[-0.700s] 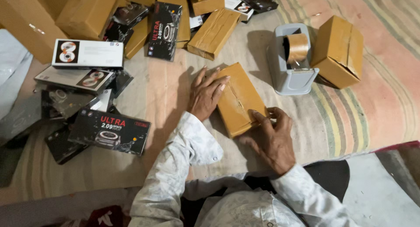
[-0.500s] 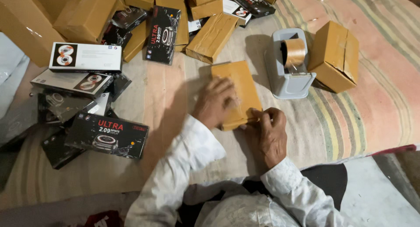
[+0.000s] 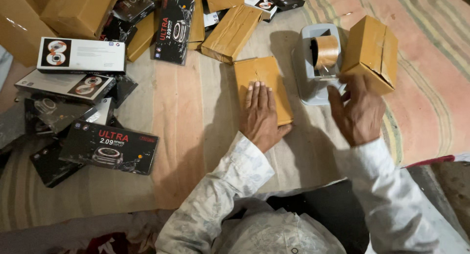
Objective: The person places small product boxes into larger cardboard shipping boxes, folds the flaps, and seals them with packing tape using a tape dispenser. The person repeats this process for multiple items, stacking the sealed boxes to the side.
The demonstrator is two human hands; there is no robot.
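The flat brown parcel (image 3: 263, 82) lies on the striped mat (image 3: 205, 136) right in front of you, its long axis running away from you and leaning slightly left at the far end. Your left hand (image 3: 260, 118) is flat on its near half, fingers (image 3: 258, 92) straight and close together, pointing up the length of the parcel, thumb off the right edge. Just right of those fingers sits the grey tape dispenser (image 3: 313, 82) with its brown roll. Your right hand (image 3: 357, 112) is at the dispenser's near right corner, fingers loosely curled; whether they pinch the tape end you cannot tell. Beyond those fingertips stands a brown carton (image 3: 372, 51). Far left of your left hand, black and white product boxes (image 3: 110, 146) lie scattered.
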